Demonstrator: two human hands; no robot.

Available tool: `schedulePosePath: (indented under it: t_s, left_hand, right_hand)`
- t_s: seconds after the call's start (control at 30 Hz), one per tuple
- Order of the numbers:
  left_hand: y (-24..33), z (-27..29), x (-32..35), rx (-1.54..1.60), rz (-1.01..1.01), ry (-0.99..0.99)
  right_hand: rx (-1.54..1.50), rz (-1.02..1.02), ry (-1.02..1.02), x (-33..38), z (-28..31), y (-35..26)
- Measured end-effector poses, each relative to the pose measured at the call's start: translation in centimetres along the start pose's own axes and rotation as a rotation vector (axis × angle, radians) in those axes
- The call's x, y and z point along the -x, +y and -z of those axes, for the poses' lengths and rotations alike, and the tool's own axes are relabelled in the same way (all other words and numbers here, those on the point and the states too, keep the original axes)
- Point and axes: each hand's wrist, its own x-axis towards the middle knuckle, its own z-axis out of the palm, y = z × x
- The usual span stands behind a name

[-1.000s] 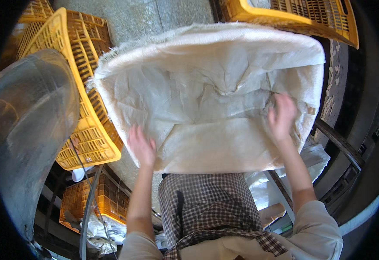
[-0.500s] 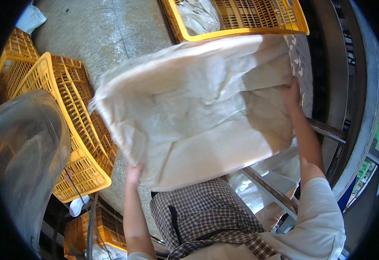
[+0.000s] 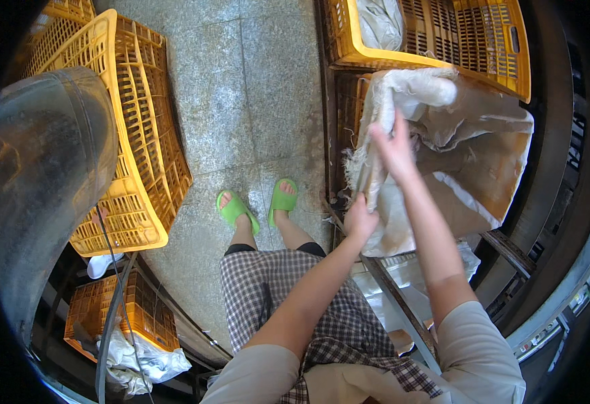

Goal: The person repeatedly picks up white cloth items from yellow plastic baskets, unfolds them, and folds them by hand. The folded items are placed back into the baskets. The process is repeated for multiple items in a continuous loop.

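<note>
A crate lined with off-white cloth (image 3: 467,165) sits at my right, the liner's frayed edge (image 3: 369,155) rolled over its left rim. My left hand (image 3: 361,221) closes round the near end of that cloth edge. Farther along the same rim, my right hand (image 3: 396,147) has its fingers spread and rests against the cloth, gripping nothing that I can see. A thick, bunched fold of cloth (image 3: 433,89) lies over the far left corner. Brownish stains mark the inner walls on the right.
Beyond the lined crate stands a yellow plastic crate (image 3: 443,64) with a whitish bag (image 3: 380,23) in it. More yellow crates (image 3: 140,135) and a dark, curved metal body (image 3: 59,141) are at my left. A metal rail (image 3: 402,306) runs under the lined crate, near my right forearm.
The lined crate has moved right from in front of me and is now set down by the rail. My right hand has left its right side and moved to the left rim.
</note>
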Motion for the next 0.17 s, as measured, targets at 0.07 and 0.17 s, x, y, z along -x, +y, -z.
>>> schedulePosePath:
  t_s: [0.07, 0.17]
  left_hand:
    - [-1.5, 0.5, -0.6, -0.033, -0.016, -0.035]
    - [-5.3, 2.3, -0.3, -0.034, -0.091, -0.22]
  right_hand:
    - [0.091, -0.117, -0.173, 0.5, -3.5, 0.3]
    - [0.184, -0.092, -0.05, 1.9, -6.1, 3.3]
